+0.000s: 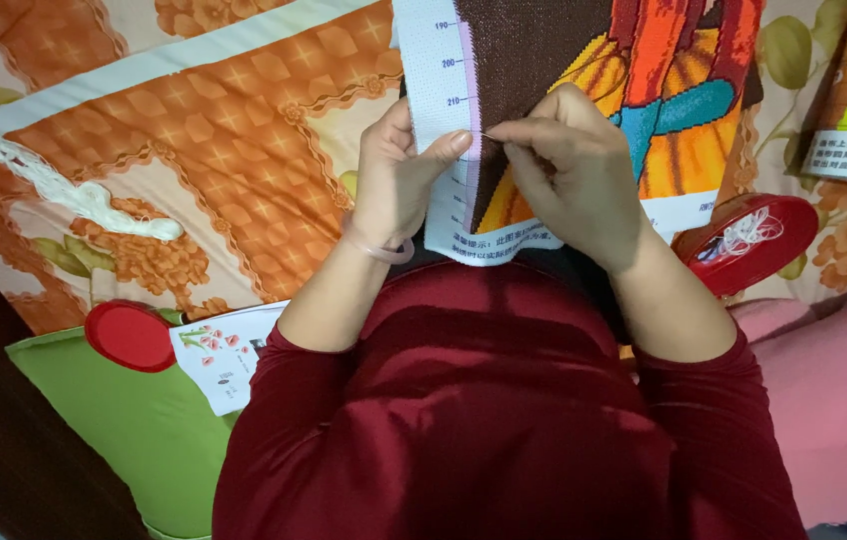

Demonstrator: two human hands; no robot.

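Left hand (394,180) is pinching the canvas (544,60) edge, thumb over front. Right hand (569,160) is pinching a needle (490,137) at the canvas. Red tin (754,240) is lying just right.

1. This is a home, most likely a bedroom: the orange, cream and white floral quilted bedspread (214,130) fills the whole surface from the left edge to the far right corner, as on a bed.
2. A pink soft blanket (834,400) lies at the bedspread's right edge, more bedding.
3. Hobby things rest on the bedspread rather than on a workbench: a loose skein of white thread (74,195) near the left edge, and a round red lid holding white thread (754,240) by the right side.
4. A lime-green fabric bag (134,420) with a flower-printed paper leaflet (219,355) sits at the near left corner.
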